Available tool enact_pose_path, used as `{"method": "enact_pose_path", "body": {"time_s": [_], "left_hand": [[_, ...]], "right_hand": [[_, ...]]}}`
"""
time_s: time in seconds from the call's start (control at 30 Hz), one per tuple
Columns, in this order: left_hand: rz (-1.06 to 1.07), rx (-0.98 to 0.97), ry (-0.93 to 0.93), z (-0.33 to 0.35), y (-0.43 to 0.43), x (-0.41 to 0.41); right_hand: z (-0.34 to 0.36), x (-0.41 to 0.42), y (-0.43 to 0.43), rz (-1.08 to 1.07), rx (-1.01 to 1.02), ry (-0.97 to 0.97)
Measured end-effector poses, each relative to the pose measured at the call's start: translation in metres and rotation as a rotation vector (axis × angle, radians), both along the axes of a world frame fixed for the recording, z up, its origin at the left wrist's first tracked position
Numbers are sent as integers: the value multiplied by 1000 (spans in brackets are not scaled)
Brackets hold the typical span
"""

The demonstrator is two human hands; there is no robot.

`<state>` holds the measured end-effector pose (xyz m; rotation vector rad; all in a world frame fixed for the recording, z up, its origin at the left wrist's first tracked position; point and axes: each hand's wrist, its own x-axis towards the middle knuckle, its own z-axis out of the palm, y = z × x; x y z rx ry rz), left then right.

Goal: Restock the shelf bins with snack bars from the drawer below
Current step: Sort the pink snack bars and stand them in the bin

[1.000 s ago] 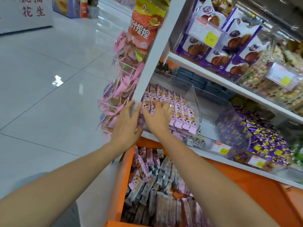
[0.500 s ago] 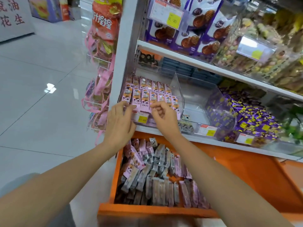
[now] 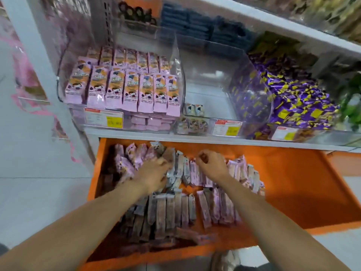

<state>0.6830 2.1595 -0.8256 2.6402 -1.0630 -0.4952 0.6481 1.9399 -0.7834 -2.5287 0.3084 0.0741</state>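
Two hands reach into the orange drawer [image 3: 293, 182], at 6 o'clock from the clear shelf bin [image 3: 181, 79] stacked with pink packs [image 3: 125, 90]. The left hand [image 3: 154, 174] seems to grip loose snack bars [image 3: 170, 210] in the pile. At its 3 o'clock the right hand [image 3: 212, 165] is curled, and the blur hides whether it holds anything.

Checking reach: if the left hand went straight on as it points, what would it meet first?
Likely the snack bars piled in the drawer; the left hand seems to touch them, depth unclear.
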Motion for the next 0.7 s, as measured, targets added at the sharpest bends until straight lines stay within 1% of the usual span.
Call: {"method": "enact_pose_path", "body": {"time_s": [0.07, 0.2, 0.27, 0.33, 0.5, 0.63, 0.7], "left_hand": [[9, 131, 36, -18, -14, 2], [67, 209, 173, -43, -34, -1], [81, 242, 172, -49, -43, -5], [97, 259, 132, -51, -50, -8], [202, 264, 17, -59, -69, -13], [273, 213, -33, -68, -83, -17], [290, 287, -36, -70, -90, -20]], "right_hand": [[-27, -2, -22, -47, -41, 127], [-65, -10, -57, -67, -106, 303], [-74, -15, -69, -88, -108, 364], [-83, -19, -80, -120, -114, 423], [-109, -18, -103, -195, -166, 421], [-122, -15, -120, -198, -173, 395], [-127, -15, -126, -185, -158, 351]]}}
